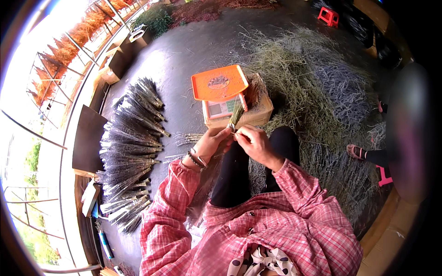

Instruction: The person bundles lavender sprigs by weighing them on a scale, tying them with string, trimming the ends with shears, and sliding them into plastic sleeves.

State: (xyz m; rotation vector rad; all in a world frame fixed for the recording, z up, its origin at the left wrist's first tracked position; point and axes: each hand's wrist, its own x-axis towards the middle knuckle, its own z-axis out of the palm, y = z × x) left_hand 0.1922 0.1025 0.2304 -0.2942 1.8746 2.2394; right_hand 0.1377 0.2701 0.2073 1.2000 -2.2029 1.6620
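My left hand (213, 143) grips the lower end of a small bunch of green stems (236, 113), held upright at a slant over my lap. My right hand (252, 145) is closed in a pinch at the same end, on what looks like a pale tie. Just beyond the bunch, an orange tray (201, 82) rests on a weighing scale (212, 111) on a cardboard box (261, 116). Loose lavender stalks (186, 139) lie on the floor near my left hand.
Rows of tied lavender bundles (129, 147) lie at left. A large loose stalk pile (340, 92) covers the right. Red stool (328, 16) and black bags (357, 27) stand at back right. Another person's sandaled foot (357, 152) is at right. Boxes (120, 57) line the left edge.
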